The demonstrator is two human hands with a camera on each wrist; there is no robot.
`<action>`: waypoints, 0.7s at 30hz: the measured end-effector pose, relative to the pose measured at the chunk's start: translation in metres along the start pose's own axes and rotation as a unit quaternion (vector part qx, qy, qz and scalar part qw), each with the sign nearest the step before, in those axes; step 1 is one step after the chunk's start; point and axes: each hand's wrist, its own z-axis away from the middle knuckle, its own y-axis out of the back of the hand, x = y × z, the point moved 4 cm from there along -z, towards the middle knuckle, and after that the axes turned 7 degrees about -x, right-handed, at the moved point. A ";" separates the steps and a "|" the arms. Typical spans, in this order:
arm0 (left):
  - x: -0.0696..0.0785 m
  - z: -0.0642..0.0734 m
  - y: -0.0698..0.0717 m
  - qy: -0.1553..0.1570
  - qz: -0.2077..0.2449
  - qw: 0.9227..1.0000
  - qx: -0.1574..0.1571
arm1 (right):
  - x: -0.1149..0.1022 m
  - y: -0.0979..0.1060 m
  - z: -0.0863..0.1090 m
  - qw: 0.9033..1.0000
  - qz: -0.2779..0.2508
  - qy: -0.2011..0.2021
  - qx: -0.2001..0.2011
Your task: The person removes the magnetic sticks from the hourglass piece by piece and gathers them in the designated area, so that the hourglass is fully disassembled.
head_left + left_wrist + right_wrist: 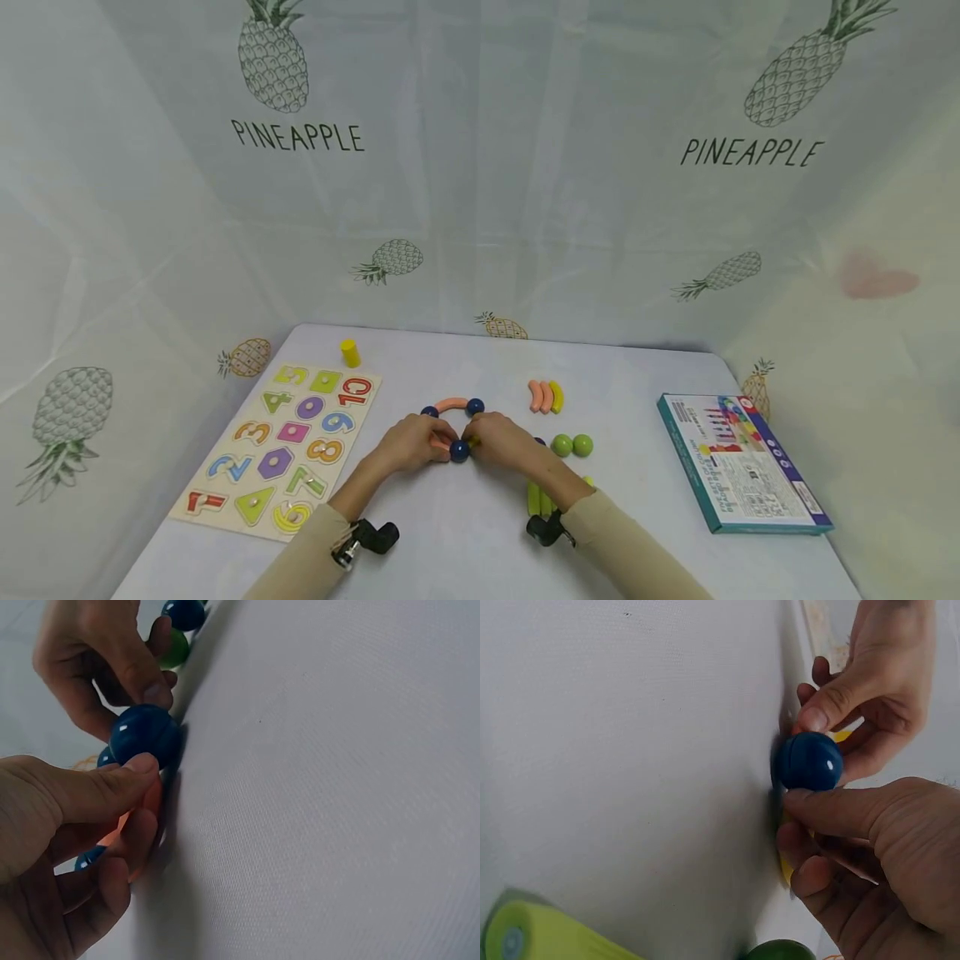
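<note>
A glossy blue ball point(459, 451) sits on the table between both hands. From its left side, my left hand point(415, 443) pinches an orange curved rod point(154, 796) against the ball, thumb tip on the ball's edge. On the other side, my right hand point(501, 439) grips a yellow curved rod point(786, 859) close to that ball, its fingers covering most of the rod. Beyond the hands, another orange curved rod point(452, 404) spans two more blue balls, one at left point(430, 412) and one at right point(475, 407), forming part of a ring.
Loose orange rods point(536, 396) and a yellow rod point(557, 397) lie behind at right. Green balls point(562, 445) and green sticks point(534, 500) are near the right forearm. A toy box point(742, 467) lies far right; a number puzzle board point(300, 433) and yellow cylinder point(350, 353) are left.
</note>
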 end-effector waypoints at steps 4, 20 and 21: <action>-0.003 0.001 -0.001 -0.004 0.006 1.000 -0.003 | 0.003 -0.002 -0.003 1.000 -0.017 -0.008 -0.011; -0.002 0.003 0.000 -0.002 0.029 1.000 -0.009 | 0.002 -0.002 -0.003 0.999 0.034 -0.013 -0.017; -0.003 0.003 0.000 -0.001 0.032 0.999 -0.008 | 0.003 -0.002 -0.002 0.999 0.037 -0.014 -0.017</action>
